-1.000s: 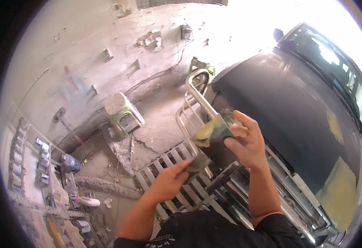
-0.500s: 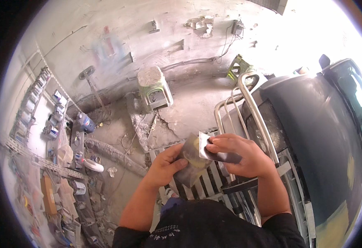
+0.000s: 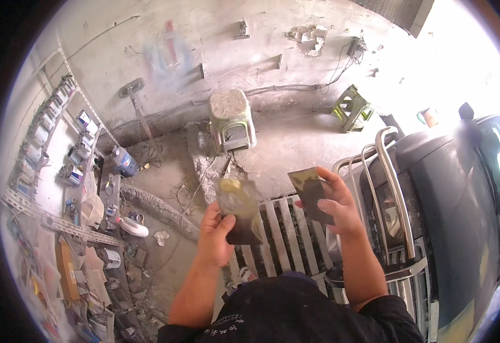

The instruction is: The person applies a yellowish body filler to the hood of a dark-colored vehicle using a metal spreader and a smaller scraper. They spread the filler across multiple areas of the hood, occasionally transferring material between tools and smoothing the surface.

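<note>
My left hand [image 3: 217, 239] grips a dark sheet of sandpaper [image 3: 244, 220] by its lower left edge, thumb on top. Pale yellow dust or residue covers much of that sheet's face, and its right side is smeared by motion. A second, smaller dark piece of sandpaper [image 3: 314, 194], yellowish along its upper part, is pinched in my right hand [image 3: 340, 207]. The two pieces are apart, with a gap between them above the slatted floor grate [image 3: 290, 220]. Both dusty faces show, and the backs are hidden.
On the right stands a grey vehicle [image 3: 447, 188] with a chrome bull bar [image 3: 396, 197] close to my right arm. A dusty stool [image 3: 231, 114] and a green stool [image 3: 353, 108] stand by the wall. Shelving at left holds several cans [image 3: 72, 174] and a white bottle [image 3: 133, 227].
My hands have moved apart, separating the two sandpaper pieces. The right piece has turned from its white back to its dark face. The view has shifted, moving the surroundings rightward.
</note>
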`<state>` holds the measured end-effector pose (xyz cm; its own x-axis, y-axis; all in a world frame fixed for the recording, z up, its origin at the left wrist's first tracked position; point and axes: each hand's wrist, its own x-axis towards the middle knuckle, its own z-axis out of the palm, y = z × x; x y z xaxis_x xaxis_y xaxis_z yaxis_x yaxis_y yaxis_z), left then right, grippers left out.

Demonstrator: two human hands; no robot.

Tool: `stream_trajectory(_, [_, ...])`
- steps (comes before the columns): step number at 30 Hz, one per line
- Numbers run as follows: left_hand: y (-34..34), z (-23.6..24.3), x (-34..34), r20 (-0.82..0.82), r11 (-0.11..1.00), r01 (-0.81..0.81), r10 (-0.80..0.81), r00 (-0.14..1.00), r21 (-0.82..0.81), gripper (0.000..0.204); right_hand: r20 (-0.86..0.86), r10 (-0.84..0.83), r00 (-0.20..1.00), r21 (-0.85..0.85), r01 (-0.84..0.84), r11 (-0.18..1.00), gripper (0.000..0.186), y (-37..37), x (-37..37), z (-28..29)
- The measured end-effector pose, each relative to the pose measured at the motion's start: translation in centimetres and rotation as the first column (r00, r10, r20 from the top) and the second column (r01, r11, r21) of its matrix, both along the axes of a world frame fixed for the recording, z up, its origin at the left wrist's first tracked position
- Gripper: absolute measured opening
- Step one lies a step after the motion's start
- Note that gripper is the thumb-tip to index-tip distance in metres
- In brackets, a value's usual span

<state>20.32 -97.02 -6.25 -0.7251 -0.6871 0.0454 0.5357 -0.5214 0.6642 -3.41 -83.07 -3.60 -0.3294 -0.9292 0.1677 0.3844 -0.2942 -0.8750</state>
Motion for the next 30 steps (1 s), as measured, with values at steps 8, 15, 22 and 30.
stream_trajectory(8, [-2.6, -3.3, -3.5, 0.110, 0.940, -0.280, 0.263, 0.959, 0.195, 0.033, 0.186, 0.083, 0.979, -0.119, -0.061, 0.991, 0.063, -7.9, 2.6, -3.4])
stream_trajectory(15, [-10.4, -3.3, -8.8, 0.072, 0.922, -0.387, 0.384, 0.920, 0.021, 0.029, -0.593, 0.174, 0.786, 0.114, -0.132, 0.985, 0.058, -14.0, -1.8, -6.0])
stream_trajectory(22, [-19.1, -2.0, -15.2, 0.156, 0.943, -0.331, 0.321, 0.934, 0.040, 0.029, -0.182, -0.048, 0.982, 0.183, 0.082, 0.980, 0.059, -20.0, -13.0, -9.5])
stream_trajectory(30, [-24.9, -2.7, -24.0, 0.256, 0.989, -0.032, -0.006, 0.967, 0.145, 0.031, 0.015, 0.246, 0.969, 0.308, -0.239, 0.921, 0.072, -25.3, -17.1, -5.4])
